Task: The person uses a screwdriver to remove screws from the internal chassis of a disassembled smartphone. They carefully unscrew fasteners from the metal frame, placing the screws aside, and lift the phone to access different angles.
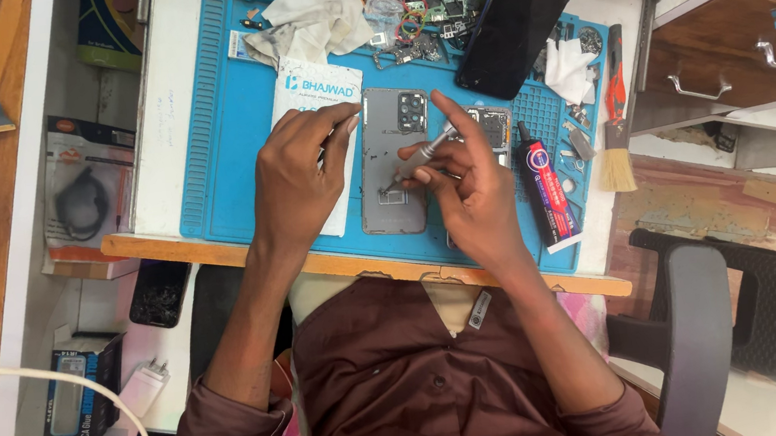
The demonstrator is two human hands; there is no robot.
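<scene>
A grey phone back housing [389, 164] with a camera cutout lies on a blue work mat [221, 120]. My left hand [297, 165] rests on its left edge and on a white packet [306, 96], fingers curled, steadying the housing. My right hand [461, 176] grips a thin silver screwdriver [424, 150], tip pointed down at the middle of the housing. Part of a second opened phone [494, 123] shows behind my right hand.
A dark phone screen [530, 7] leans at the mat's back right. A black glue tube [546, 190], a brush [616, 148], white cloths [316, 12] and small loose parts [414, 20] lie around. Open drawers [741, 71] stand at the right, a chair [711, 317] below them.
</scene>
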